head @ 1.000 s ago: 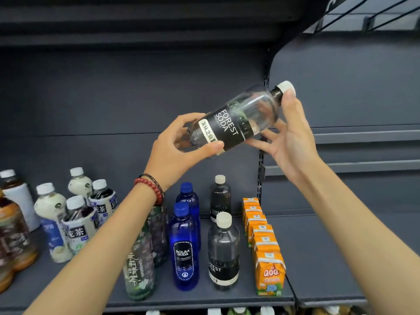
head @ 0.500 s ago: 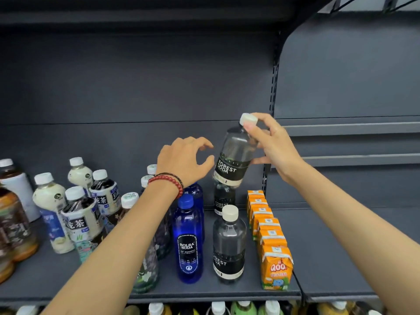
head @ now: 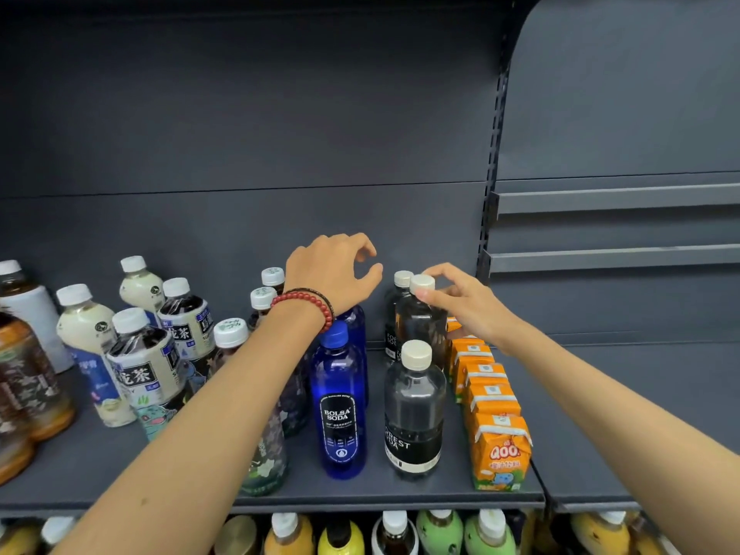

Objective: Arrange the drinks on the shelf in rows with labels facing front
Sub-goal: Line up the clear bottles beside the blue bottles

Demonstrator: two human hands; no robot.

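**Right hand** (head: pixel 460 310): thumb and fingertips are curled round the neck of the middle Forest Soda bottle (head: pixel 416 330), just under its white cap (head: pixel 421 283). The bottle is upright. Its base and label are hidden behind the front Forest Soda bottle (head: pixel 414 410), so contact with the shelf (head: pixel 80 466) cannot be told.

**Left hand** (head: pixel 336 274): raised to the left of the gripped bottle and apart from it, with fingers loosely curled in a C and holding nothing. A red beaded bracelet (head: pixel 306 310) sits at the wrist.

**Forest Soda file**: three clear bottles with black labels, one behind another.
- The rear Forest Soda bottle (head: pixel 394 314) stands just left of the right hand's fingertips.
- The front one stands below that hand, nearest the shelf edge, with its label turned a little to the left.

**Blue bottles**: the Bolsa Soda bottle (head: pixel 339 402) stands below the left hand, label facing front. A second blue bottle (head: pixel 357 326) stands behind it, under the palm.

**Qoo juice cartons** (head: pixel 500 450): orange, in single file from under the right wrist to the shelf edge, just right of the Forest Soda file.

**Left of the left forearm**:
- Floral-label bottles (head: pixel 264 462), partly covered by the forearm.
- Tea bottles (head: pixel 144 370) and milky bottles (head: pixel 86 334), loosely grouped with labels turned various ways.
- Brown tea bottles (head: pixel 28 378), farthest left.

**Lower tier**: capped bottles (head: pixel 288 534) in yellow and green, below both forearms.
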